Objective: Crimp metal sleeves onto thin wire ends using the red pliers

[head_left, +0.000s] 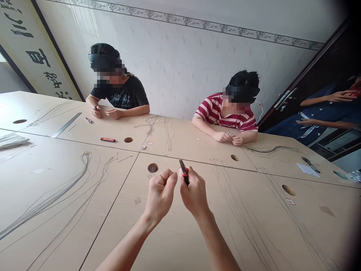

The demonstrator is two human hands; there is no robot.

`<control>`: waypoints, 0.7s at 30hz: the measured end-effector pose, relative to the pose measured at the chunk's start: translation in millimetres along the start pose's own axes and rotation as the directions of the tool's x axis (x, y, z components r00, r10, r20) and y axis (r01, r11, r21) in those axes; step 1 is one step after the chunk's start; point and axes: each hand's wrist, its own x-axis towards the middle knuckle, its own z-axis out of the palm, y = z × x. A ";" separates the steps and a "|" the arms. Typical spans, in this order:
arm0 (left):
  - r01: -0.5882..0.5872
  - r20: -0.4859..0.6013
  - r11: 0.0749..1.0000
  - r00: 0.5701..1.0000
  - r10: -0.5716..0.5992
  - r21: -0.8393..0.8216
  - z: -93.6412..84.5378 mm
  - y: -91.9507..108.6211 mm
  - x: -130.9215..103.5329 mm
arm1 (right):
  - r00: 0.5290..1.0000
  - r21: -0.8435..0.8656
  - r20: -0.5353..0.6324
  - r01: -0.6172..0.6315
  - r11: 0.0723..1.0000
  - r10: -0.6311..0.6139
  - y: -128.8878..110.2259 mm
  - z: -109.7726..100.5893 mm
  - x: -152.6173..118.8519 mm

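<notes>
My right hand (194, 190) is closed around a small hand tool (184, 168) with a dark metal tip and a red-and-black handle. The tip points up and away from me; whether it is a pair of pliers does not show clearly. Close beside it, thumb toward the tool, my left hand (161, 192) is curled in a pinch. Whatever it may grip is too small or hidden. Both hands are raised over the table (169, 244). Thin wires (239, 210) lie to the right of my right hand, and a wire bundle (81, 173) lies to the left.
Round holes (152, 168) pierce the tabletop. Across it sit a person in black (126, 92) and one in red-striped clothing (214, 109), both using their hands. A metal ruler (67, 125), a red-and-black object (108, 139) and a marker (310, 164) lie around. Another person (324, 109) stands right.
</notes>
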 end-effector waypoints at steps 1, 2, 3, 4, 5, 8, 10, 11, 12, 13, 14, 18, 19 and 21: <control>0.006 0.005 1.000 1.000 -0.006 -0.002 0.5 -0.4 0.3 | 1.000 0.009 0.005 -0.007 1.000 0.007 0.1 -0.4 0.0; 0.011 0.005 1.000 1.000 -0.011 -0.006 1.0 -0.7 0.6 | 1.000 0.019 0.012 -0.014 1.000 0.013 -0.1 -0.9 -0.2; 0.012 -0.001 1.000 1.000 -0.012 -0.011 1.2 -0.8 0.8 | 1.000 0.027 0.016 -0.017 0.999 0.017 -0.5 -1.7 -0.3; 0.008 -0.010 1.000 1.000 -0.009 -0.016 1.3 -0.5 1.1 | 1.000 0.033 0.019 -0.013 0.999 0.013 -1.0 -2.7 -0.5; 0.001 -0.018 1.000 1.000 -0.002 -0.013 1.1 0.1 1.4 | 1.000 0.035 0.019 -0.004 0.999 0.003 -1.6 -3.8 -0.6; -0.011 0.010 0.998 1.000 0.011 0.060 -0.8 5.0 2.4 | 1.000 0.039 0.006 0.021 0.999 -0.021 -3.0 -7.2 -0.6; 0.003 0.068 0.992 0.998 -0.011 0.128 -2.5 9.8 3.3 | 1.000 0.047 -0.002 0.012 0.999 -0.012 -3.1 -8.7 -0.4; 0.015 0.095 0.988 0.995 -0.030 0.153 -3.2 12.0 3.8 | 1.000 0.052 -0.003 0.003 0.999 -0.003 -2.9 -9.1 -0.3; 0.031 0.121 0.984 0.991 -0.053 0.175 -3.7 13.8 4.2 | 1.000 0.056 -0.002 -0.004 0.998 0.004 -2.6 -9.3 -0.2; 0.044 0.137 0.980 0.988 -0.072 0.194 -4.1 15.1 4.6 | 1.000 0.058 0.001 -0.009 0.998 0.009 -2.3 -9.3 -0.3; 0.054 0.144 0.976 0.986 -0.086 0.213 -4.4 15.9 4.9 | 1.000 0.059 0.005 -0.012 0.998 0.012 -2.1 -9.3 -0.5; 0.090 0.140 0.962 0.982 -0.129 0.257 -4.5 14.8 6.2 | 1.000 0.031 0.001 0.009 0.999 -0.009 -1.7 -9.0 -1.7; 0.103 0.133 0.960 0.981 -0.141 0.260 -4.5 14.3 6.7 | 1.000 0.021 -0.003 0.018 1.000 -0.018 -1.7 -9.0 -2.1; 0.125 0.128 0.957 0.978 -0.163 0.264 -4.5 13.8 7.6 | 0.999 0.013 -0.015 0.038 0.999 -0.038 -1.6 -8.9 -2.5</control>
